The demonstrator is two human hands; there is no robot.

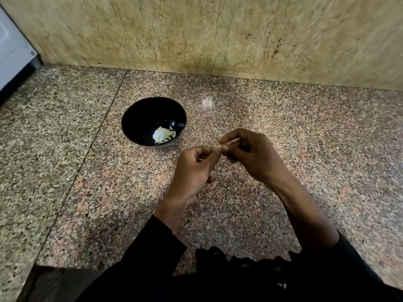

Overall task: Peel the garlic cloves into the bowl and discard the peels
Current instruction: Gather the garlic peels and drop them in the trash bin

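A black bowl [130,125] stands on the speckled granite counter [283,136], with several pale garlic pieces [163,134] at its bottom. My left hand [194,168] and my right hand [253,153] meet just right of the bowl, a little above the counter. Between their fingertips sits a small garlic clove [219,150], mostly hidden; the left thumb and forefinger pinch it and the right thumb and forefinger pinch at its top. Both sleeves are dark.
A beige stone wall [196,33] rises behind the counter. A white appliance [13,51] stands at the far left. The counter's front edge runs along the bottom left, with my dark clothing below it.
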